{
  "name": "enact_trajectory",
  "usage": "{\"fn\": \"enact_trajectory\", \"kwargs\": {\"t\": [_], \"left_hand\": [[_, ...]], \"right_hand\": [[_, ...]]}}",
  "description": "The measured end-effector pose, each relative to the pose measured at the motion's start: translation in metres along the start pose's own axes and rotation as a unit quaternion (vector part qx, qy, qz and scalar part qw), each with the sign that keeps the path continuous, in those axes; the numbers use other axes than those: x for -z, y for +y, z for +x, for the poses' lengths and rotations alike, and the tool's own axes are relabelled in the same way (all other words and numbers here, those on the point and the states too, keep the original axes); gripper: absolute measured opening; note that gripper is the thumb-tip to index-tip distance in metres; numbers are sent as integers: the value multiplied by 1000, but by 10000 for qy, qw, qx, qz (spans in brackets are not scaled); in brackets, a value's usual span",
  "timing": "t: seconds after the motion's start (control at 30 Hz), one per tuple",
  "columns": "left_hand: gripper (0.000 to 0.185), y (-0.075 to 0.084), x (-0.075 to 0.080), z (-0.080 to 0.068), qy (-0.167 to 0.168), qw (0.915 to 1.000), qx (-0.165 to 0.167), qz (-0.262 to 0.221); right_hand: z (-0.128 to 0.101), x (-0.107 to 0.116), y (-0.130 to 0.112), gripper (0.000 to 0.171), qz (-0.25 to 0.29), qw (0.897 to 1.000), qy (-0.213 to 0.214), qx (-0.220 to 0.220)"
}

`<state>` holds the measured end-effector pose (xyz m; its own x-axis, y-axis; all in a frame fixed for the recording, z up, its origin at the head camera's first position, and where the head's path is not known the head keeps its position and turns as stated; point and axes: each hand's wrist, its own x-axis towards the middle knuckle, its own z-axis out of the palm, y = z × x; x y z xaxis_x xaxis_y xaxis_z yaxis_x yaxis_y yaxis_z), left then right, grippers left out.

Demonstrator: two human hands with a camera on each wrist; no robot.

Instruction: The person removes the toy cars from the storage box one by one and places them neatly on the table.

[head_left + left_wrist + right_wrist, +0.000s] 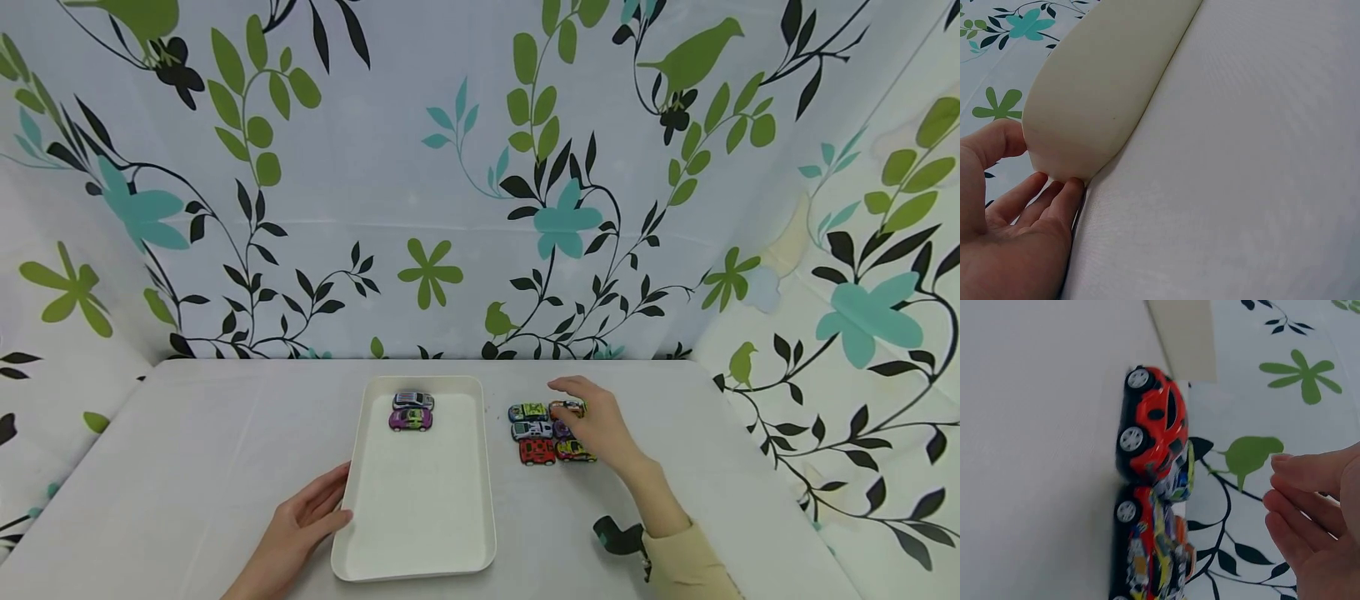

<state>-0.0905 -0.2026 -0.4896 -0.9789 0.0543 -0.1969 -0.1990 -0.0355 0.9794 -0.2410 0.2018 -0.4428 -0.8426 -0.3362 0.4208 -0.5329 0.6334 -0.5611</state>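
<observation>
My left hand [300, 521] holds the left side of a white tray [420, 533], thumb at the rim and fingertips low on the outer wall [1091, 106]. A silver-blue toy car [413, 401] and a purple toy car [411, 419] sit together near the tray's far end. My right hand [600, 425] hovers over the toy cars right of the tray, thumb and fingers apart, holding nothing. Nearest it is an orange toy car [567, 408], partly hidden. Around that are a green-yellow car [528, 412], a white-black car [532, 430], a red car [1163, 422] and a red-yellow car [1144, 550]. Another purple car [562, 429] is mostly covered.
A black curved object [618, 536] shows beside the right sleeve [690, 562]. White cloth covers the table [187, 467]. Behind it and along both sides hang leaf-and-bird printed curtains [360, 167].
</observation>
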Motion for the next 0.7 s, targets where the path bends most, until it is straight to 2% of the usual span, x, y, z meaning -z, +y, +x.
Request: {"fn": "enact_trajectory", "kwargs": {"t": [0.13, 0.4, 0.57, 0.7], "left_hand": [[68, 0, 0, 0, 44, 10000, -9, 9], [69, 1, 0, 0, 62, 10000, -9, 22], [69, 2, 0, 1, 68, 10000, 32, 30], [69, 1, 1, 0, 56, 10000, 56, -20]], "right_hand": [[7, -6, -19, 36, 118, 9997, -62, 216], [25, -23, -63, 33, 535, 9976, -305, 324], [36, -40, -86, 31, 638, 9962, -349, 477], [43, -56, -101, 29, 612, 9947, -306, 766]]}}
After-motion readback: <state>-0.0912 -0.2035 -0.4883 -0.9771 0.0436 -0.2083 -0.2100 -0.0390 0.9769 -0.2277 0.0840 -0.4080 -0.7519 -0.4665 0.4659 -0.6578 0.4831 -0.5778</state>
